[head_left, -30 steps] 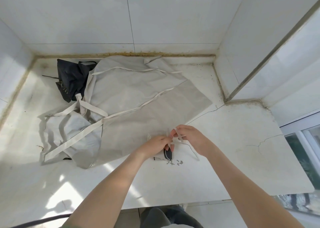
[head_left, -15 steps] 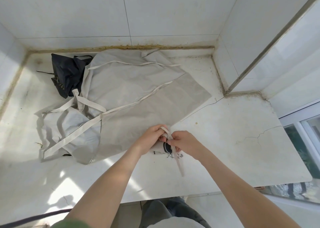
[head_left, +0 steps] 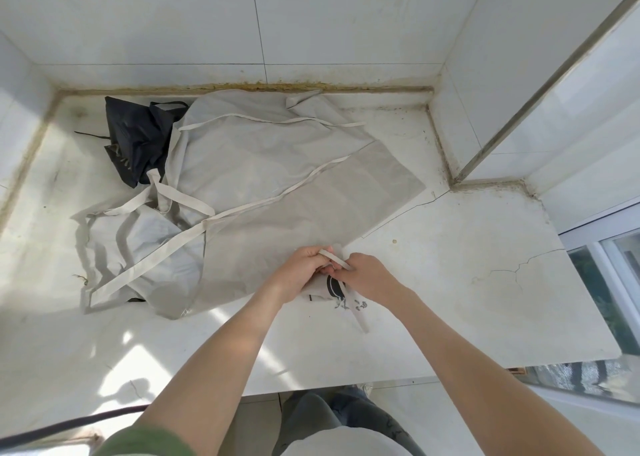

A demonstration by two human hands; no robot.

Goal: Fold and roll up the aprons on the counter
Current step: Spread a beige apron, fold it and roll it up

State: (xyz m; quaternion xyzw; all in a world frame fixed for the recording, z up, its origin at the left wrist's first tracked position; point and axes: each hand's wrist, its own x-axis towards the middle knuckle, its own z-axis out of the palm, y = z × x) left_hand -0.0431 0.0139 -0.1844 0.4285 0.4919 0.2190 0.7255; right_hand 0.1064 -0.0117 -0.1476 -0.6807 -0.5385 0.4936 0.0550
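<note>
A small rolled apron with a black print lies on the white counter near its front edge. My left hand and my right hand meet over it, and both pinch its pale strap, which crosses between my fingers. A loose strap end trails toward me. Behind the roll, large grey aprons with long pale straps are spread across the counter. A crumpled black apron sits at the back left.
Tiled walls enclose the counter at the back and left, and a tiled pillar juts in at the right. A window frame runs along the far right. A dark cable crosses the lower left.
Both hands have stayed on the rolled apron and kept working its strap; the strap now bridges my fingers, with its loose end trailing toward me beside the roll. The view shifted slightly.
</note>
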